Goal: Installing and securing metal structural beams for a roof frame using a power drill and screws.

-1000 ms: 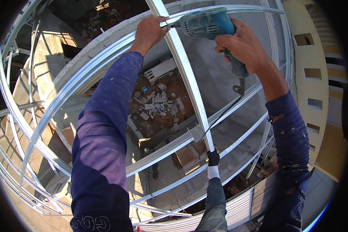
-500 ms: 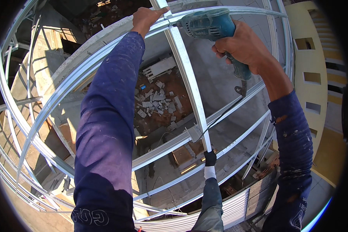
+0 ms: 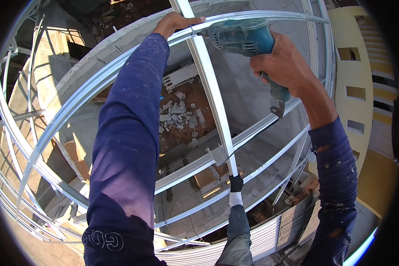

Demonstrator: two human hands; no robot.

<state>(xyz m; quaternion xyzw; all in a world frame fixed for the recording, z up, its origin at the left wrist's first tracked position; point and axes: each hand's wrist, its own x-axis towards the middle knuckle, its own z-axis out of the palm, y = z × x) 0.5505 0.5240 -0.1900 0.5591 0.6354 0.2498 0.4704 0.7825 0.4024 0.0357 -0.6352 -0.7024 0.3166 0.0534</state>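
Drill (image 3: 241, 37) was nose to metal beam (image 3: 213, 93), right edge, by curved rail (image 3: 288, 15). Right hand (image 3: 290, 66) had fingers wrapped round it. Left hand (image 3: 173, 24) on rail, one digit out; couldn't tell if gripping. Co-worker's gloved hand (image 3: 236, 183) was at beam's near end.

Grey rubble (image 3: 180, 114), pale yellow wall (image 3: 354, 73)
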